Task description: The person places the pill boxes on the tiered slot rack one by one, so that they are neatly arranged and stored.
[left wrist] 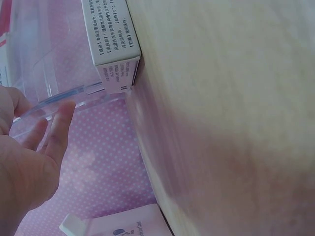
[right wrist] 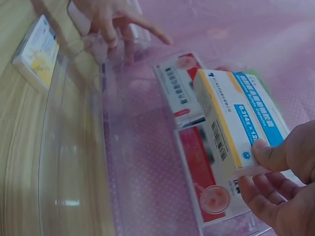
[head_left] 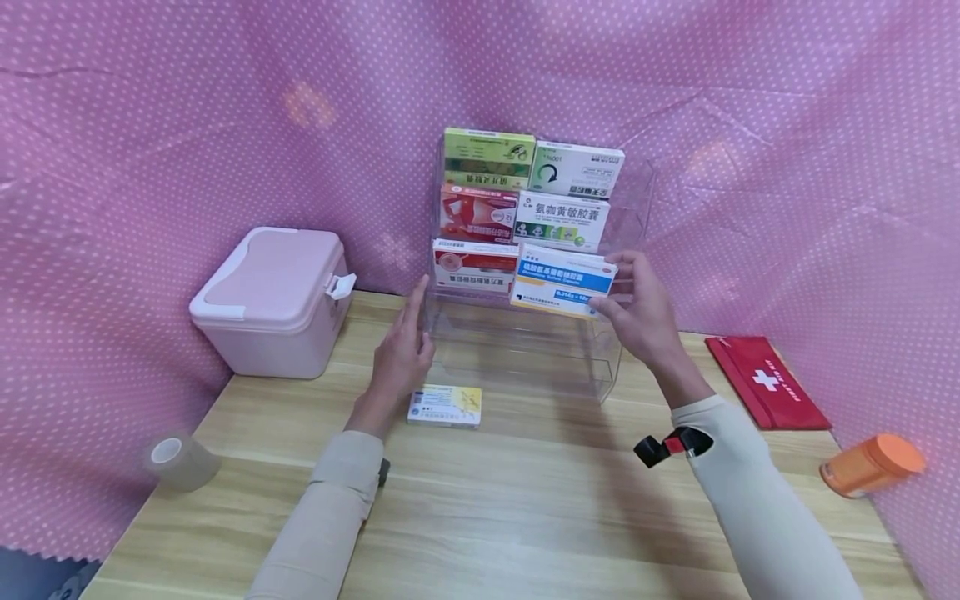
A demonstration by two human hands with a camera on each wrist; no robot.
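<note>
A blue, white and yellow medicine box (head_left: pixel 564 282) is pinched at its right end between the thumb and fingers of my right hand (head_left: pixel 643 312). It stands in front of the clear acrylic rack (head_left: pixel 517 337), partly covering a red-and-white box (right wrist: pixel 211 196) behind it. My left hand (head_left: pixel 402 354) is at the rack's left side with its fingers fairly straight; whether they touch the rack is hard to tell. Above, the rack holds a green box (head_left: pixel 489 158), a red box (head_left: pixel 478 215), two white boxes, and a red-and-white box (head_left: pixel 474 268) lower left.
A white-and-yellow box (head_left: pixel 445 406) lies on the table below my left hand. At the left are a pink lidded case (head_left: pixel 270 300) and a tape roll (head_left: pixel 183 462). A red first aid pouch (head_left: pixel 767 382) and an orange bottle (head_left: pixel 872 465) lie right. Pink dotted cloth hangs behind.
</note>
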